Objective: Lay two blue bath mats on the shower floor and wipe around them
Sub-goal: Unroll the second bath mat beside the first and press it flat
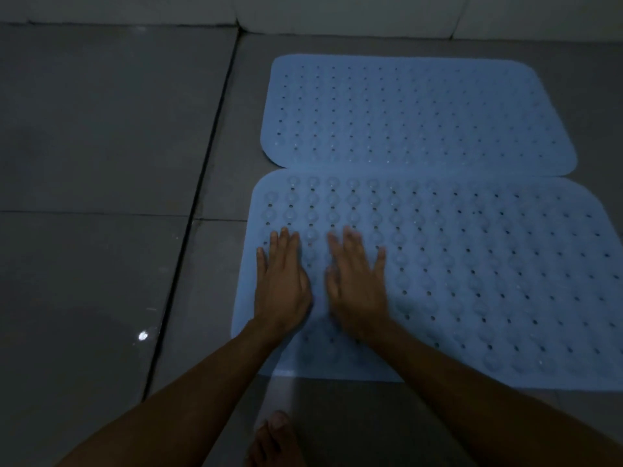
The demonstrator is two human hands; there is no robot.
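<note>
Two light blue bath mats with rows of small holes lie flat on the grey tiled floor, long edges touching. The far mat (418, 112) sits close to the wall. The near mat (488, 281) lies in front of it. My left hand (281, 281) rests palm down with straight fingers on the near mat's left part. My right hand (359, 284) lies flat beside it, also palm down on the near mat, slightly blurred. Neither hand holds anything.
A dark drain channel (192, 210) runs along the floor left of the mats. The white wall base (337, 15) borders the far side. A bare foot (273, 439) stands just in front of the near mat. Grey tiles (94, 129) stretch to the left.
</note>
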